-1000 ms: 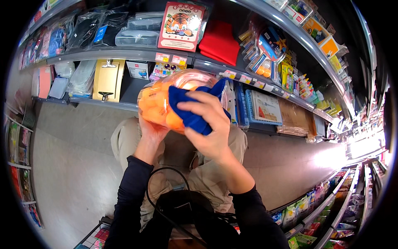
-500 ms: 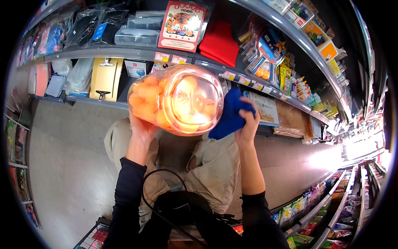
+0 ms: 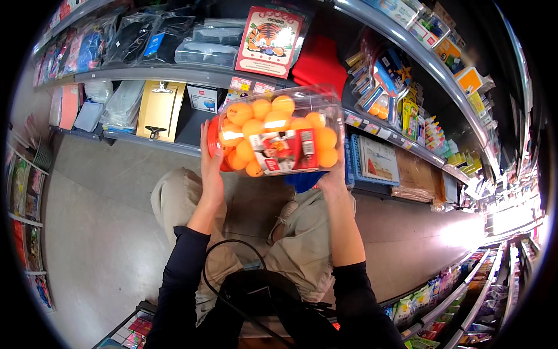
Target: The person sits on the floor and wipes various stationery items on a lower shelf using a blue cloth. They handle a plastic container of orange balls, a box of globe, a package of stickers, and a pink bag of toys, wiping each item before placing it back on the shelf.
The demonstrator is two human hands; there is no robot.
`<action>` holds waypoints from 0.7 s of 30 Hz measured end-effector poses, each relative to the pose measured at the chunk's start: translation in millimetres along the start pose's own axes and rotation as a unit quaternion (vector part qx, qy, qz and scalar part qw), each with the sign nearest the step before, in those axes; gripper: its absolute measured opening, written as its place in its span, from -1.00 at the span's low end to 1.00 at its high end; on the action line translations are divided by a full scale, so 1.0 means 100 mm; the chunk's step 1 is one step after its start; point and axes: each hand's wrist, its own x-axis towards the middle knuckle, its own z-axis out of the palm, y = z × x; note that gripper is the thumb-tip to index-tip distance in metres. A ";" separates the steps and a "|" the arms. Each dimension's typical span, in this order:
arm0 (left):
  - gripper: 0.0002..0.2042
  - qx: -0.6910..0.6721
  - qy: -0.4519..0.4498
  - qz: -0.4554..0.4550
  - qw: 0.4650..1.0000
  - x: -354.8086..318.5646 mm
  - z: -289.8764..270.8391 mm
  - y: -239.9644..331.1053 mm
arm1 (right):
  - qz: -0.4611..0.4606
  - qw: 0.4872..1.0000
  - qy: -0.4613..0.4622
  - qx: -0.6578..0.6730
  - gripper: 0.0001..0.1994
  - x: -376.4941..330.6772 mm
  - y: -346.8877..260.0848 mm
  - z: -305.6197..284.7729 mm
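On the far left, flat packets in clear sleeves lean on the lower grey metal shelf. Next to them stands a tan clipboard with a metal clip, then a small white box. On the shelf above lie dark items in clear plastic bags and a red-bordered card with a tiger picture. A red folded cloth-like item sits just right of the card.

In front of these shelves, the clear plastic tub of orange table-tennis balls with a red and white label is held up in the air at shelf height, hiding the goods behind it. The left hand lies flat against the tub's left end, fingers stretched upward along its red lid. The right hand supports the tub from below at its right end, fingers curled up behind it and mostly hidden. A blue cloth is pinned between this hand and the tub's underside.

Farther right, a blue-edged flat pack and brown paper bundles rest on the lower shelf, with small colourful stationery packs hanging above.
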 end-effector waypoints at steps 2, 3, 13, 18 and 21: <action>-0.11 0.041 -0.072 0.081 0.993 0.02 -0.03 0.11 | 0.003 1.000 0.015 0.016 -0.58 0.02 -0.02 0.07; 0.10 -0.021 -0.067 0.066 0.995 0.00 -0.01 0.18 | -0.006 1.000 0.019 0.005 -0.56 0.02 -0.01 -0.01; 0.22 -0.041 -0.105 0.071 0.991 -0.19 0.04 0.25 | -0.126 0.985 0.107 0.057 -0.65 -0.06 -0.14 0.21; 0.18 0.169 -0.078 0.163 0.969 -0.20 -0.05 0.10 | -0.403 0.888 0.088 -0.203 -0.70 -0.28 -0.23 0.51; 0.12 0.286 -0.097 0.216 0.929 -0.24 0.00 0.07 | -0.382 0.695 -0.056 -0.606 -0.70 -0.36 0.10 1.10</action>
